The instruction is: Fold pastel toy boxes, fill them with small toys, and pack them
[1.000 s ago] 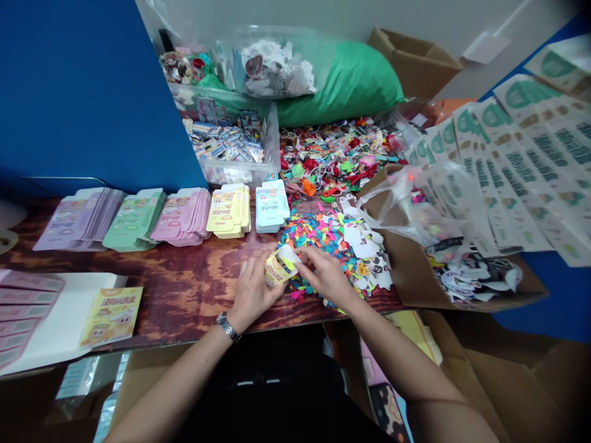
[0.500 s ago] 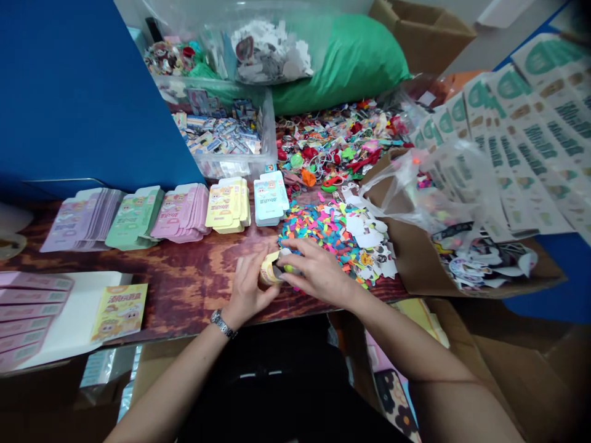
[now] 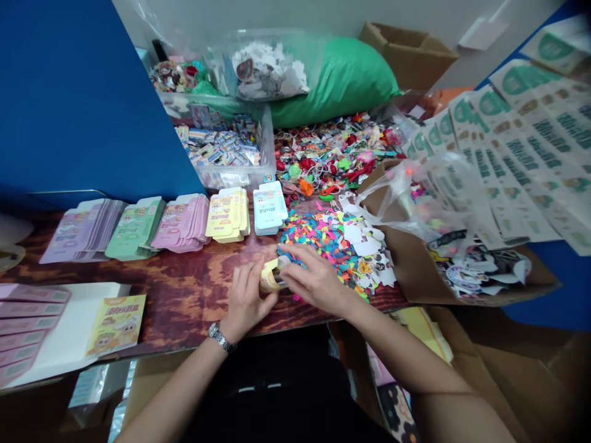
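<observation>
A small yellow carton (image 3: 268, 278) is gripped by my left hand (image 3: 246, 296), its open end turned toward the right. At that opening, the fingers of my right hand (image 3: 316, 278) are closed around something pale, mostly hidden by the fingers. Just beyond my right hand lies a pile of small bright coloured pieces (image 3: 308, 232), with white-backed cutouts (image 3: 369, 241) on its right side. Behind my hands stand a stack of flat yellow cartons (image 3: 227, 215) and a stack of light blue ones (image 3: 270, 209).
Purple (image 3: 78, 231), green (image 3: 133, 229) and pink cartons (image 3: 181, 223) line the table's back left. A white tray (image 3: 76, 323) with pink boxes and a yellow box (image 3: 117, 325) sits front left. Clear bins (image 3: 268, 144), trinkets (image 3: 332, 154) and a cardboard box (image 3: 415, 264) surround the workspace.
My right-hand fingers have shifted slightly at the carton's opening, and the bright piece seen there before is now hidden. My left hand still holds the carton. The camera view has tilted slightly.
</observation>
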A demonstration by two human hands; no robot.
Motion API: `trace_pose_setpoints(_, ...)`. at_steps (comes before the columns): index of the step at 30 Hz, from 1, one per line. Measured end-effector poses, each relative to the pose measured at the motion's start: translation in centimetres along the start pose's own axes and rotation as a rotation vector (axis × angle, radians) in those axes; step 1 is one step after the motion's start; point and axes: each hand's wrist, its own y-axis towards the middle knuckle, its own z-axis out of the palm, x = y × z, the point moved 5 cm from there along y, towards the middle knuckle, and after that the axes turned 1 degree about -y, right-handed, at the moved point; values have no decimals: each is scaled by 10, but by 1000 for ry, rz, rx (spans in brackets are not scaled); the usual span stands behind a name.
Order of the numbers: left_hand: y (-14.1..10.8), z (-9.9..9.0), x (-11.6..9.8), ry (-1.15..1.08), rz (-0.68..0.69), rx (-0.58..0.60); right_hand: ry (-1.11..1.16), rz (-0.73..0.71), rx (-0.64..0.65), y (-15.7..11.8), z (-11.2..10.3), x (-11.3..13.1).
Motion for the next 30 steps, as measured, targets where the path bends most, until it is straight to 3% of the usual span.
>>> trace_pose_setpoints(2,1,3,5,-41,-65,2,-72,16,-43,-1,-7,2)
trace_pose_setpoints(5,1,7,13,-88,-133,1,-58,50,1,-4,-13,-7)
trace_pose_setpoints(9,-3,8,26,-110,-183,-8,7,399,14,-20,-32,-65)
trace_pose_setpoints(11,-7,8,31,-108,-195,-6,-123,555,136,-30,-39,-99)
trace_pose_setpoints(14,-9,8,36,-113,-216,8,-393,647,249,-31,-43,-137)
trace_pose_setpoints(17,-9,11,36,-139,-232,29,-413,594,228,-5,-29,-158)
trace_pose_setpoints(20,-6,14,33,-147,-217,39,-312,450,249,37,2,-172)
trace_pose_setpoints(23,-6,16,31,-146,-196,47,-290,409,309,70,31,-191)
trace_pose_setpoints(26,-7,17,33,-156,-204,53,-298,424,317,84,50,-208)
trace_pose_setpoints(30,-8,20,36,-166,-229,74,-301,459,291,82,61,-227)
